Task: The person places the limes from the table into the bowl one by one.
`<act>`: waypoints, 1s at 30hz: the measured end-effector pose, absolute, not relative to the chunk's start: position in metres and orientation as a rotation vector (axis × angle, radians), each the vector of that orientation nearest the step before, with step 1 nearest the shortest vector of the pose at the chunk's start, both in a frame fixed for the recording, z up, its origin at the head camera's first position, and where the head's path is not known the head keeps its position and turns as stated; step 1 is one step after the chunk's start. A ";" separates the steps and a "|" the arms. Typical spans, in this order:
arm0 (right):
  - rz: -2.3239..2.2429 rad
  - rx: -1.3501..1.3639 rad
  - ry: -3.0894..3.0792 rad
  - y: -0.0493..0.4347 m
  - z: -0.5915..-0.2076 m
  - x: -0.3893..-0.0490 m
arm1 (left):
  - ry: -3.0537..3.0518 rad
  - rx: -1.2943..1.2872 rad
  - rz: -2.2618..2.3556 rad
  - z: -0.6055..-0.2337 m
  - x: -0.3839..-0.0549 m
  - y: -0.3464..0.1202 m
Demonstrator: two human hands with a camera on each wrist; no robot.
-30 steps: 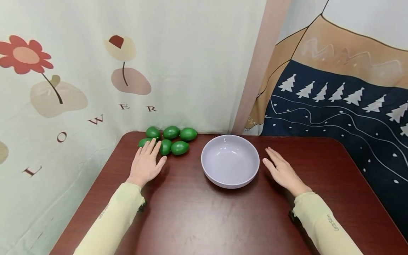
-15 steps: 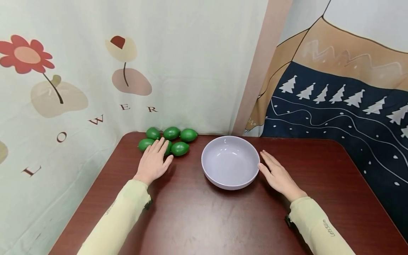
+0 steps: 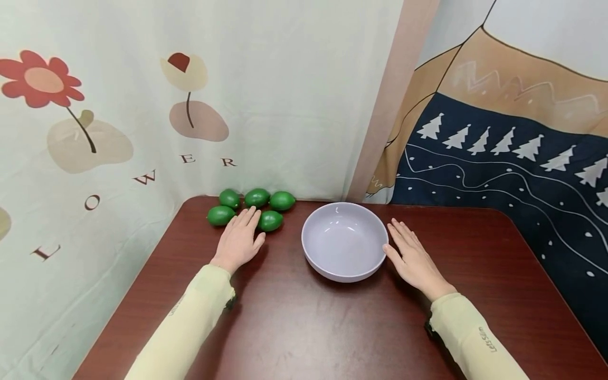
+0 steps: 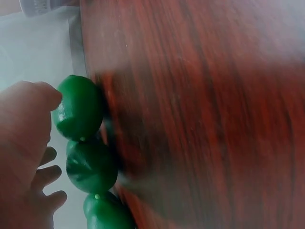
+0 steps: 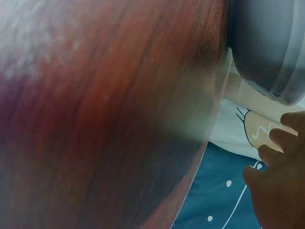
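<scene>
Several green limes (image 3: 270, 221) lie in two rough rows at the back left of the table. My left hand (image 3: 239, 243) reaches over the front row with its fingers straight, covering part of it. In the left wrist view, the hand (image 4: 24, 138) is beside a lime (image 4: 78, 109); whether it touches it I cannot tell. A round lavender bowl (image 3: 344, 243) stands right of the limes with nothing in it. My right hand (image 3: 418, 261) is at the bowl's right side, fingers straight, thumb at the rim. The right wrist view shows the bowl's outer wall (image 5: 267, 47) above the fingertips.
The dark red wooden table (image 3: 304, 327) has a glossy top and rounded back corners. Behind it hangs a pale curtain (image 3: 294, 105) with flowers and letters. A navy and tan cloth with white trees (image 3: 480, 140) hangs at the right.
My left hand has moved right across the front row of limes, uncovering the leftmost one. My right hand has moved left, up to the bowl's side. The bowl stays in place.
</scene>
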State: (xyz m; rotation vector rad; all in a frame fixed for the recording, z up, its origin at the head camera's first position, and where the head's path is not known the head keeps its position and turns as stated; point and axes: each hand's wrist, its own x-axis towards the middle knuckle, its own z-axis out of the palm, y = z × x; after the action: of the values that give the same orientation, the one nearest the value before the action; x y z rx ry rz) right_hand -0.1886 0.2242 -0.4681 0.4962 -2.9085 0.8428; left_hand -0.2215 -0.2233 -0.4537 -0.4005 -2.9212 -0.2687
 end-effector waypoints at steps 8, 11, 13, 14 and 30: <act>0.681 0.521 -2.909 0.221 -0.467 -0.188 | -2.926 -0.442 -0.249 -0.449 -0.225 -0.209; 0.651 0.527 -2.902 0.220 -0.466 -0.188 | -2.925 -0.449 -0.246 -0.447 -0.227 -0.204; 0.641 0.521 -2.910 0.220 -0.466 -0.188 | -2.922 -0.451 -0.245 -0.447 -0.228 -0.202; 0.637 0.517 -2.917 0.220 -0.465 -0.188 | -2.919 -0.452 -0.241 -0.447 -0.229 -0.201; 0.527 0.478 -2.969 0.218 -0.464 -0.186 | -2.931 -0.462 -0.239 -0.452 -0.234 -0.198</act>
State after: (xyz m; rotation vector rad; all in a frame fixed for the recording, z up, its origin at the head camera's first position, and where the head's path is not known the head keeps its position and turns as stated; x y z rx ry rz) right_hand -0.1856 0.2180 -0.4639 0.4784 -2.9687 0.5274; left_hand -0.2343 -0.1978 -0.4517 -0.4620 -2.9309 -0.2391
